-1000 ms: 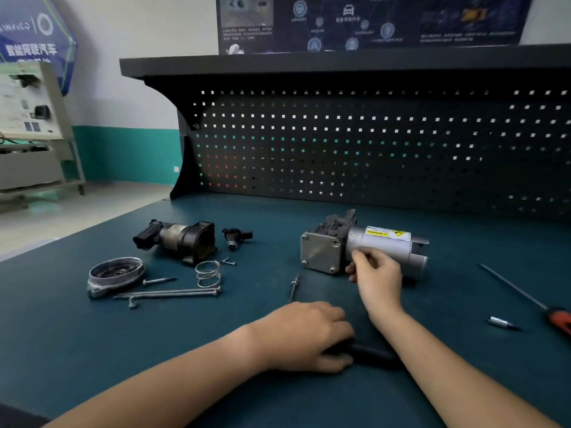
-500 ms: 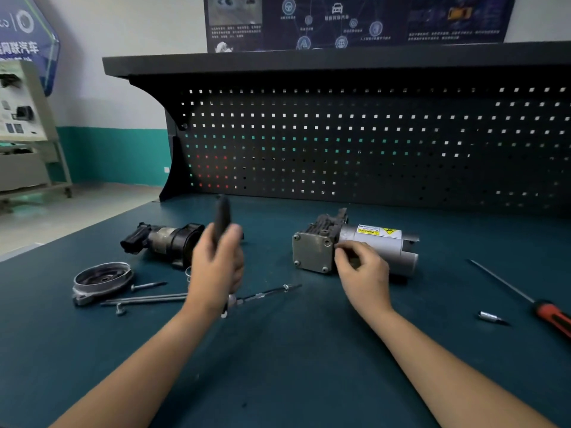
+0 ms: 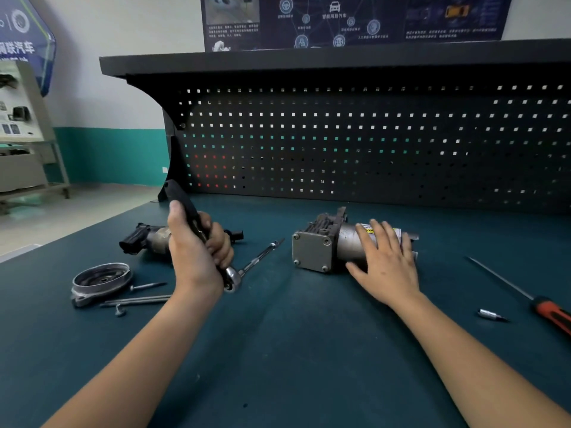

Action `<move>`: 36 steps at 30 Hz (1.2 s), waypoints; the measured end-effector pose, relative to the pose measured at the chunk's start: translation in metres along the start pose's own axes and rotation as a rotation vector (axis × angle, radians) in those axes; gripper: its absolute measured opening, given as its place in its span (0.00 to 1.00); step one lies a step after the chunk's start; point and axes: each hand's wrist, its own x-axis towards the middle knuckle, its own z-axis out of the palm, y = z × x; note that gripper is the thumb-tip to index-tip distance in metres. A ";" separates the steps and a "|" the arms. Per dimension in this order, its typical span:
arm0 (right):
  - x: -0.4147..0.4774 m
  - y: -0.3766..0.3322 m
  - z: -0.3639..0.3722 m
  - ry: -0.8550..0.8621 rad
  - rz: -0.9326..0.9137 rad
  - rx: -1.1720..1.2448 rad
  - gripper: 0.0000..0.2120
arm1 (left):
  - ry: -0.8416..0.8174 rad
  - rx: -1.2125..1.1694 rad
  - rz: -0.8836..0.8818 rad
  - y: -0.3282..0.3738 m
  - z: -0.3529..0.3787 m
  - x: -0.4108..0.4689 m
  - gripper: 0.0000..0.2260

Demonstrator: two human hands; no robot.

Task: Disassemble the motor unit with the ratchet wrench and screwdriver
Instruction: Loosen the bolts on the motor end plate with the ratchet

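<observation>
The motor unit (image 3: pixel 321 245), a grey cylinder with a square end plate facing left, lies on the green bench. My right hand (image 3: pixel 386 264) rests flat on its cylinder with fingers spread over the yellow label. My left hand (image 3: pixel 197 251) grips the black handle of the ratchet wrench (image 3: pixel 230 278), held upright above the bench. The wrench's long extension bar (image 3: pixel 262 254) points right toward the end plate and stops short of it. The red-handled screwdriver (image 3: pixel 531 299) lies at the far right.
Removed parts lie at left: a round metal cover (image 3: pixel 100 278), a dark housing (image 3: pixel 143 237), long bolts (image 3: pixel 136 301). A small bit (image 3: pixel 489 314) lies near the screwdriver. A black pegboard (image 3: pixel 370 143) walls off the back of the bench.
My left hand picked the ratchet wrench off the bench front and raised it at left, extension now aimed at the motor. My right hand shifted from pinching the motor to lying flat on it.
</observation>
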 end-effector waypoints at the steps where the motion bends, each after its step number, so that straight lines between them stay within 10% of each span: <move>1: 0.000 0.003 0.003 -0.002 -0.013 -0.008 0.34 | -0.007 -0.002 -0.001 -0.001 0.003 0.000 0.21; 36: 0.001 0.006 0.005 0.041 -0.051 0.046 0.34 | -0.033 0.083 0.060 -0.020 0.018 -0.002 0.21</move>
